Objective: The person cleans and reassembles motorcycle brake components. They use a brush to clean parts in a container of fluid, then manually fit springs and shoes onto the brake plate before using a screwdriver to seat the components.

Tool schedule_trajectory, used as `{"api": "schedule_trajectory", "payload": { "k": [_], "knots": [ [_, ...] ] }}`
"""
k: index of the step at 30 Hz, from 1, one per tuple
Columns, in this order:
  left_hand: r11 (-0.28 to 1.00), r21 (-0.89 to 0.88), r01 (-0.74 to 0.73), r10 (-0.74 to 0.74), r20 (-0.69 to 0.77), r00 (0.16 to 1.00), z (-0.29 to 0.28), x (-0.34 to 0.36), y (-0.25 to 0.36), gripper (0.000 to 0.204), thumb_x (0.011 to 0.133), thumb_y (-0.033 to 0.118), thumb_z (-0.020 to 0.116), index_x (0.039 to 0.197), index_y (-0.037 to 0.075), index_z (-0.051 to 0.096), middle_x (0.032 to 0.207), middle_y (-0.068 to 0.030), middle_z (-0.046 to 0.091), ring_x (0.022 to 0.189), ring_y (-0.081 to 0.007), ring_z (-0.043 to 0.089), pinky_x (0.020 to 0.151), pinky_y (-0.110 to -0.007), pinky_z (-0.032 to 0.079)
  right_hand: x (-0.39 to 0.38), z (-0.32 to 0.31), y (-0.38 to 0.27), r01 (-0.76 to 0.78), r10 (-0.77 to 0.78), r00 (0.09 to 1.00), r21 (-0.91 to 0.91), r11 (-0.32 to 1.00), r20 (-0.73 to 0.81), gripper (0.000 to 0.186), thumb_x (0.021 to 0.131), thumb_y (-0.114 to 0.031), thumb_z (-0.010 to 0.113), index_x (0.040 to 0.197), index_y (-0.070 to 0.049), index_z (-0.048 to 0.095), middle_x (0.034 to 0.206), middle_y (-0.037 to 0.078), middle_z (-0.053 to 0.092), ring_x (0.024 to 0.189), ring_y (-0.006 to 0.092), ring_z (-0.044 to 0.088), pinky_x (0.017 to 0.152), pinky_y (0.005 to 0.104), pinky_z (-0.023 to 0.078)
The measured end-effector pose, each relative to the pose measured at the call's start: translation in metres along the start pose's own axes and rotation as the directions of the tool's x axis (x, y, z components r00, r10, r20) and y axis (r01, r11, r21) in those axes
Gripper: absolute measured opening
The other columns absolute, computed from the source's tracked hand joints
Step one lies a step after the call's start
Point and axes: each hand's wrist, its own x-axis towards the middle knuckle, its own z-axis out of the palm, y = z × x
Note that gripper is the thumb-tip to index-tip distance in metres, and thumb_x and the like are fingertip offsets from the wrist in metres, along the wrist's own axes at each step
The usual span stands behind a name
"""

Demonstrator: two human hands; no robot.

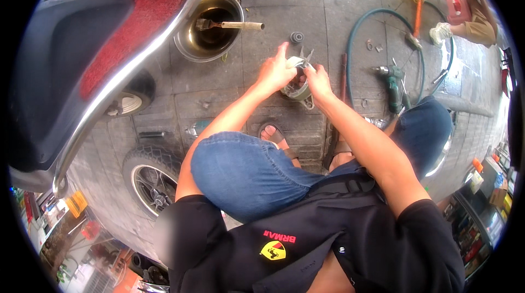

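In front of my knees, a round metal part (pixel 298 94) with a hollow middle, pale rim and short pointed prongs is between my two hands. Bent over its far left edge is my left hand (pixel 275 70), its index finger pointing outward and the others closed by a pale piece (pixel 296 62). My right hand (pixel 318 81) grips the part's right side, thumb toward the prongs. What lies inside the ring is partly hidden by the fingers. Just beyond, a small dark cylindrical part (pixel 296 37) stands on the paving.
A metal basin (pixel 180 41) holds dark liquid and a brush (pixel 240 25). At left is a vehicle with a red mat (pixel 142 14) and a loose wheel (pixel 153 183). On the right are a green drill (pixel 392 88), a teal hose (pixel 353 47) and a gloved person by a pink stool (pixel 455 6).
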Motion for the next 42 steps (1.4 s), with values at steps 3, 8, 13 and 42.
{"api": "schedule_trajectory", "payload": {
  "k": [3,8,13,42],
  "knots": [
    [0.999,0.038,-0.013,0.014,-0.014,1.0,0.006,0.002,-0.003,0.081,0.071,0.022,0.06,0.143,0.004,0.028,0.088,-0.0264,0.066,0.085,-0.0431,0.065,0.079,-0.048,0.051,0.001,0.001,0.003,0.004,-0.004,1.0,-0.002,1.0,-0.021,0.05,0.087,-0.015,0.056,0.129,0.008,0.042,0.082,0.012,0.067,0.068,0.0176,0.065,0.061,0.0315,0.052],
    [0.999,0.041,0.009,-0.007,-0.039,0.999,0.012,0.005,-0.009,0.078,0.072,0.02,0.061,0.142,0.005,0.03,0.086,-0.0226,0.066,0.082,-0.0403,0.065,0.076,-0.047,0.051,0.0,0.006,0.004,-0.016,0.01,0.996,-0.072,0.997,-0.09,0.047,0.086,-0.014,0.056,0.126,0.007,0.043,0.082,0.013,0.066,0.068,0.0174,0.065,0.062,0.0322,0.052],
    [0.998,0.063,-0.028,0.03,-0.022,0.999,0.009,0.014,-0.012,0.076,0.073,0.02,0.061,0.142,0.006,0.032,0.087,-0.0242,0.065,0.083,-0.0406,0.065,0.076,-0.048,0.051,0.001,0.009,0.003,-0.033,0.035,0.998,0.049,0.998,-0.05,0.043,0.087,-0.013,0.057,0.123,0.007,0.044,0.088,0.014,0.066,0.071,0.0171,0.065,0.062,0.0314,0.053],
    [0.991,0.006,-0.131,0.131,-0.146,0.981,0.024,0.01,-0.029,0.065,0.079,0.017,0.058,0.14,0.012,0.036,0.081,-0.0189,0.064,0.077,-0.0408,0.064,0.069,-0.05,0.05,0.006,0.019,0.01,0.008,-0.021,0.985,-0.076,0.997,-0.17,0.044,0.086,-0.013,0.059,0.124,0.006,0.046,0.084,0.014,0.066,0.068,0.0173,0.065,0.061,0.0316,0.053]
  ]
}}
